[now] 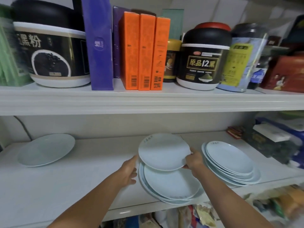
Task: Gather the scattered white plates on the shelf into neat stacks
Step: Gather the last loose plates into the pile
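My right hand [194,160] pinches the right rim of a white plate [162,150], held tilted above a stack of several white plates [169,185] near the shelf's front edge. At the left side of that stack, my left hand [130,170] has its fingers curled at the rim of the plates. A second stack of white plates [230,163] lies to the right. One single pale plate [46,149] sits alone at the far left of the white shelf [92,170].
The shelf above carries jars [204,58], orange boxes [144,51] and a purple box [100,45]. Boxes and packets [276,139] crowd the right end of the plate shelf. Bags [202,216] lie below the front edge.
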